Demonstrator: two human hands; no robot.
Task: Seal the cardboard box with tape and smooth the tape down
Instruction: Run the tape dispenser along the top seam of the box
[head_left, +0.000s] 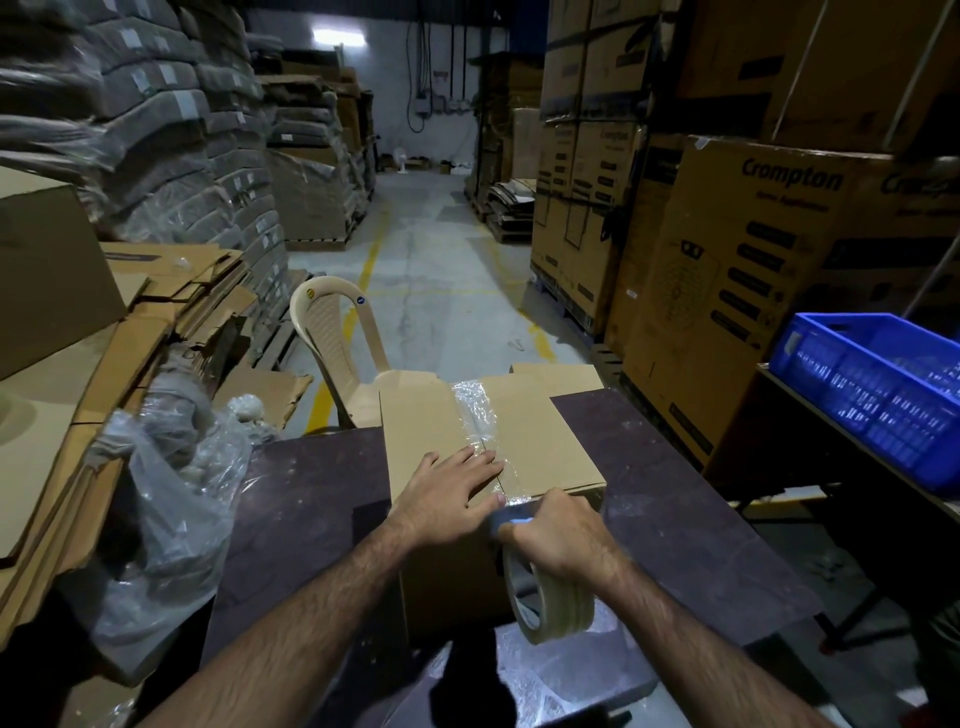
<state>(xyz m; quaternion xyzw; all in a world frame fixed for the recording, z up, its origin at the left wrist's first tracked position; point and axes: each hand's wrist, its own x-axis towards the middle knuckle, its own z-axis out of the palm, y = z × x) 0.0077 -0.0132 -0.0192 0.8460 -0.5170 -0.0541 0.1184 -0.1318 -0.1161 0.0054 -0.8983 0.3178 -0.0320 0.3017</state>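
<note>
Warehouse table (311, 499), left hand (447, 483) flat on box (431, 426), right hand (558, 535) gripping tape roll (550, 597)

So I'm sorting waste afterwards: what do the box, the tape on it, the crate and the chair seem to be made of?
The brown box looks like matte corrugated cardboard, with creased flaps. The strip along its seam looks like clear glossy plastic tape: it glints and wrinkles. The blue crate seems moulded plastic, with perforated walls. The beige chair also looks like moulded plastic, smooth with a slotted back.
</note>
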